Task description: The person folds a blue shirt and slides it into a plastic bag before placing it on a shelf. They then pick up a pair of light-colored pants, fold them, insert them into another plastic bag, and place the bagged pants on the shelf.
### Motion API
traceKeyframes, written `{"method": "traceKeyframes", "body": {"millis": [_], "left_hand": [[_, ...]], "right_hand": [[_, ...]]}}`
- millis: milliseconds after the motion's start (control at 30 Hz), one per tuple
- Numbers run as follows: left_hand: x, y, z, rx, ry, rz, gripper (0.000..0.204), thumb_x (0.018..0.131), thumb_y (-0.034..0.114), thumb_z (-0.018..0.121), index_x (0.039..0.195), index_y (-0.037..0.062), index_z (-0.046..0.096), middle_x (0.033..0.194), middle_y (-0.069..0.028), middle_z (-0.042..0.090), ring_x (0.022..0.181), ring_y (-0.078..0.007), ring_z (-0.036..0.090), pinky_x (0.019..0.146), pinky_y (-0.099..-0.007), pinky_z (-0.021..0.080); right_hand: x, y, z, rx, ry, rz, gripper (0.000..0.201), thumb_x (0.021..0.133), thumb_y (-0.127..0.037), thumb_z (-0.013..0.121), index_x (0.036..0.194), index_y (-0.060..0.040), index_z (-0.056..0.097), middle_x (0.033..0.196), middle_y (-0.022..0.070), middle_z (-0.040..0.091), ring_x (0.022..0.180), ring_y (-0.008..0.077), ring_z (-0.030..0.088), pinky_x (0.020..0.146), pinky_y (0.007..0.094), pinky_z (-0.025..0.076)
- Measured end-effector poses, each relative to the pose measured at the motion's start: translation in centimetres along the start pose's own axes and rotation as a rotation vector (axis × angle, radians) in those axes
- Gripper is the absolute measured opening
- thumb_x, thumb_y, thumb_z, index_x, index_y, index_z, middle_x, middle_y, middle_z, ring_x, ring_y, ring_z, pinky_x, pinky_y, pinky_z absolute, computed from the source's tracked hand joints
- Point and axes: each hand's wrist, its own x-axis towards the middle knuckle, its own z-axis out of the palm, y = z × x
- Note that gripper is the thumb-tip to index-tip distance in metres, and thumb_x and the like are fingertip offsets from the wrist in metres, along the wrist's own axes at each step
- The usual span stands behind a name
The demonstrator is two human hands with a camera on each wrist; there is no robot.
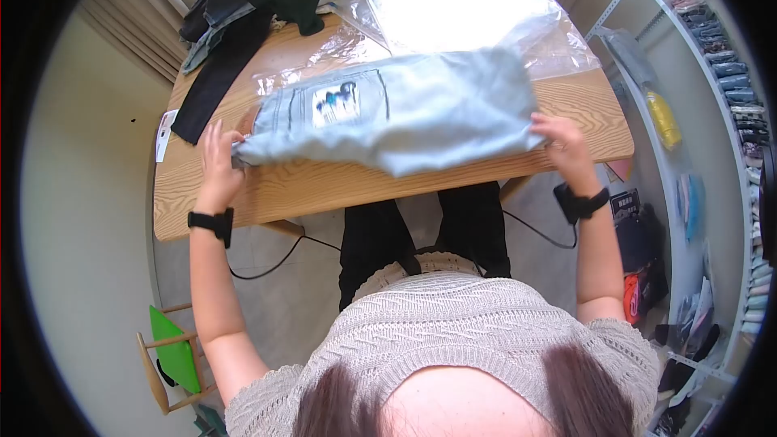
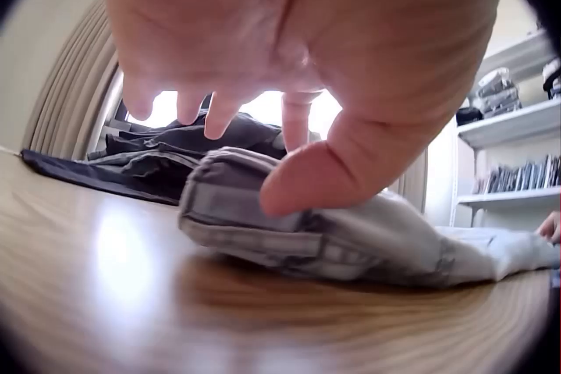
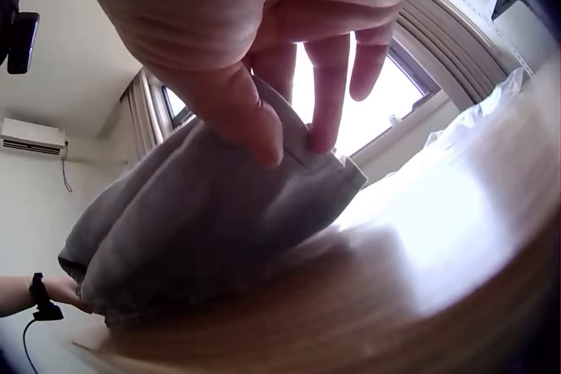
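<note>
Grip, right: right hand (image 1: pixel 560 144) pinches the far-right end of the folded jeans (image 1: pixel 405 109), thumb under, fingers (image 3: pixel 329 85) over the edge.
Grip, left: left hand (image 1: pixel 217 160) rests on the waistband end, thumb (image 2: pixel 324 172) pressing the denim, fingers loosely spread.
Jeans: pale blue, lying across the wooden worktop (image 1: pixel 324 186) between both hands.
Behind: clear plastic bag (image 1: pixel 453 8).
Far corner: dark clothes (image 1: pixel 243 0) heaped.

L hand (image 2: pixel 298 49) thumb on folded jeans (image 2: pixel 351 234) (waistband end), wood table (image 2: pixel 131 304).
</note>
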Motion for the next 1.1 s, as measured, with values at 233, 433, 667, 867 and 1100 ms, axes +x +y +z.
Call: {"method": "traceKeyframes", "body": {"millis": [233, 433, 667, 867, 1100], "left_hand": [[-0.3, 15.6, -1.2, -0.439, 0.020, 0.012, 0.033, 0.069, -0.001, 0.058, 0.102, 0.0044, 0.058, 0.109, -0.0146, 0.054, 0.102, -0.0310, 0.050, 0.091, -0.0394, 0.039], [-0.7, 26.5, 3.6, -0.461, -0.043, 0.138, 0.047, 0.066, 0.014, 0.073, 0.109, 0.0069, 0.056, 0.113, -0.0127, 0.054, 0.109, -0.0301, 0.049, 0.091, -0.0410, 0.038], [-1.0, 26.5, 8.0, -0.366, 0.103, 0.019, 0.038, 0.068, 0.008, 0.064, 0.105, 0.0056, 0.059, 0.107, -0.0093, 0.060, 0.104, -0.0282, 0.053, 0.089, -0.0390, 0.038], [0.3, 26.3, 6.3, -0.525, 0.157, -0.044, 0.026, 0.066, -0.004, 0.055, 0.089, 0.0022, 0.064, 0.096, -0.0121, 0.060, 0.092, -0.0298, 0.055, 0.081, -0.0393, 0.042], [1.1, 26.1, 4.8, -0.534, 0.145, -0.010, 0.030, 0.062, -0.012, 0.050, 0.086, 0.0010, 0.062, 0.090, -0.0125, 0.055, 0.088, -0.0302, 0.052, 0.076, -0.0363, 0.044]], "right_hand": [[-2.1, -5.3, 3.8, -0.074, 0.292, 0.080, 0.032, 0.064, 0.011, 0.050, 0.087, -0.0050, 0.066, 0.101, 0.0076, 0.066, 0.101, 0.0272, 0.057, 0.089, 0.0372, 0.041], [0.0, -8.9, 7.1, 0.089, -0.081, -0.118, 0.016, 0.077, -0.010, 0.064, 0.092, -0.0069, 0.068, 0.103, 0.0067, 0.066, 0.104, 0.0272, 0.056, 0.091, 0.0391, 0.041], [0.1, -7.9, 8.1, 0.167, -0.148, -0.016, 0.018, 0.082, -0.020, 0.064, 0.090, -0.0045, 0.068, 0.105, 0.0095, 0.066, 0.106, 0.0300, 0.055, 0.092, 0.0393, 0.042], [0.6, -8.8, 6.8, 0.169, -0.206, -0.042, 0.025, 0.078, -0.023, 0.067, 0.096, -0.0047, 0.067, 0.104, 0.0108, 0.066, 0.107, 0.0329, 0.055, 0.090, 0.0394, 0.044], [1.5, -8.5, 6.5, 0.247, -0.283, 0.213, 0.025, 0.075, -0.006, 0.056, 0.099, -0.0049, 0.066, 0.095, 0.0156, 0.065, 0.084, 0.0288, 0.063, 0.076, 0.0334, 0.050]]}}
